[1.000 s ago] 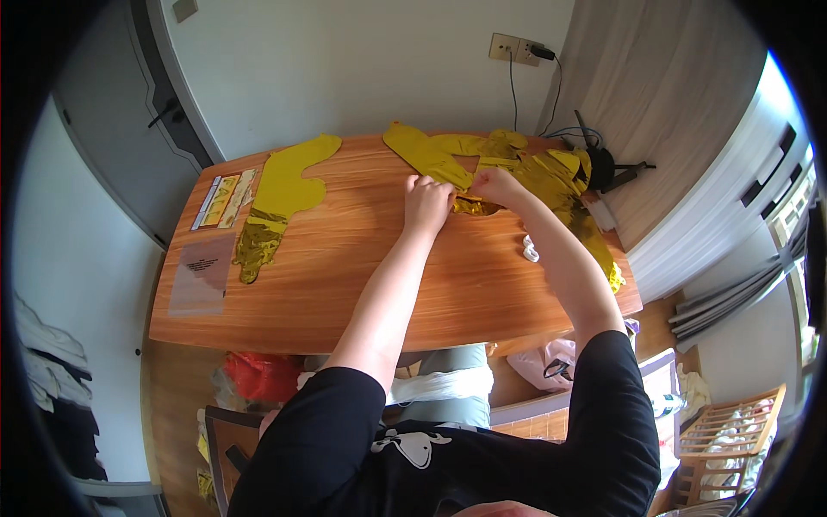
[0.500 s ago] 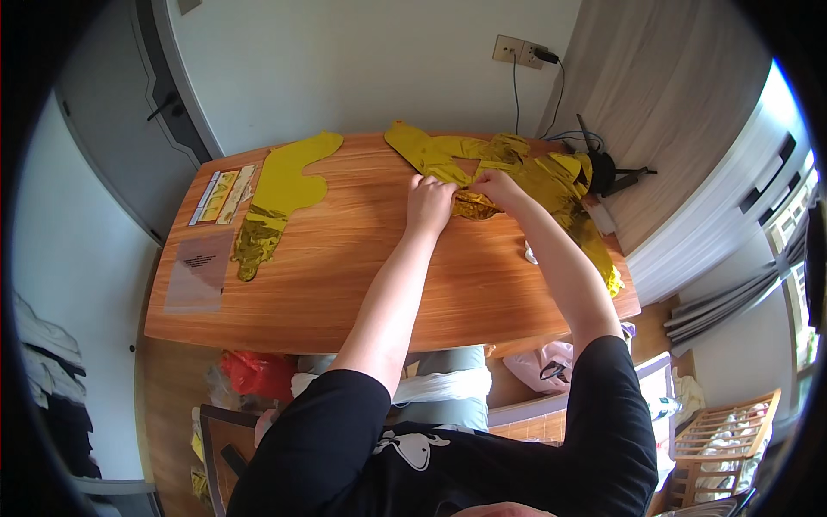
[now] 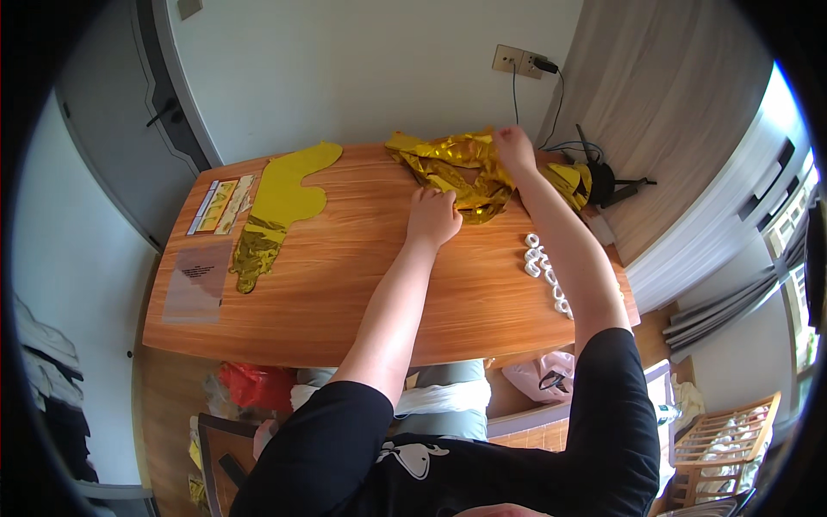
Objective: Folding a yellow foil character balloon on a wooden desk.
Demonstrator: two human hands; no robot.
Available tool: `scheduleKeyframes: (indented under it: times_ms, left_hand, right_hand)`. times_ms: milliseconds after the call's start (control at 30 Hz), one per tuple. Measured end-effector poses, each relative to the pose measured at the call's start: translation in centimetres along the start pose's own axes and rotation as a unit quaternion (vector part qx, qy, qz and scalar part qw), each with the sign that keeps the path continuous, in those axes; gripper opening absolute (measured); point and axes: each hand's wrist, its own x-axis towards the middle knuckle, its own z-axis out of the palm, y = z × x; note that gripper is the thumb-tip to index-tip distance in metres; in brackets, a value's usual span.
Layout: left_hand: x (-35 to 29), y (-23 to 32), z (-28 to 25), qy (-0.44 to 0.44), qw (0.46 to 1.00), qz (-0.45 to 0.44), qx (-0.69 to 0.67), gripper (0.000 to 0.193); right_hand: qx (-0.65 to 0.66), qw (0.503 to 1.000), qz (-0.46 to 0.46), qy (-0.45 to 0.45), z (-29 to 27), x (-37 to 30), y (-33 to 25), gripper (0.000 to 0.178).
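Note:
A crumpled pile of gold foil balloons (image 3: pixel 448 168) lies at the far middle of the wooden table (image 3: pixel 345 284). My left hand (image 3: pixel 433 217) presses on the pile's near edge with fingers curled on the foil. My right hand (image 3: pixel 514 146) grips the foil at the pile's far right side, lifted a little. Another gold piece (image 3: pixel 570 181) lies right of my right arm.
A flat yellow and gold balloon shape (image 3: pixel 276 211) lies at the table's left, beside a printed card (image 3: pixel 220 205) and a clear plastic bag (image 3: pixel 198 280). Small white rings (image 3: pixel 544 271) sit near the right edge. A black device with cables (image 3: pixel 607 181) rests at the far right corner.
My right hand has moved farther away and up, pulling the foil with it. The left hand stays at the pile's near edge. The camera view shifted.

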Motion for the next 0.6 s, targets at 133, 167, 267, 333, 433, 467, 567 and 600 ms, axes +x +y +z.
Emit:
scheduleKeyframes:
  times_ms: [133, 167, 267, 333, 433, 467, 567, 600]
  left_hand:
    - [0.2, 2.4, -1.9, -0.072, 0.996, -0.047, -0.009, 0.055]
    - [0.1, 2.0, -1.9, -0.071, 0.996, -0.05, -0.005, 0.055]
    - [0.1, 1.5, -1.5, -0.053, 0.997, -0.05, 0.007, 0.087]
    - [-0.2, 1.9, -1.3, -0.016, 0.994, -0.059, 0.089, 0.097]
    - [0.1, 2.1, -1.7, -0.087, 0.989, -0.091, 0.072, 0.103]
    - [0.2, 2.0, -1.7, -0.087, 0.989, -0.091, 0.072, 0.103]
    - [0.6, 1.8, -1.7, -0.134, 0.986, -0.099, 0.031, 0.104]
    - [0.7, 1.8, -1.7, -0.132, 0.987, -0.092, 0.026, 0.104]
  right_hand:
    - [0.006, 0.993, -0.061, 0.098, -2.9, 1.7, -2.6, 0.032]
    - [0.012, 0.989, -0.086, 0.118, -3.2, 2.2, -3.6, 0.031]
    - [-0.051, 0.992, -0.109, 0.037, -4.7, 4.8, -5.3, 0.031]
    - [-0.069, 0.989, -0.121, 0.039, -5.4, 5.9, -5.6, 0.032]
    - [-0.08, 0.985, -0.142, 0.064, -6.4, 7.0, -6.1, 0.03]
    - [-0.069, 0.982, -0.153, 0.084, -6.6, 7.2, -6.4, 0.028]
    - [-0.06, 0.973, -0.169, 0.146, -8.0, 7.9, -7.1, 0.028]
    - [-0.061, 0.973, -0.167, 0.147, -8.4, 8.2, -7.4, 0.028]
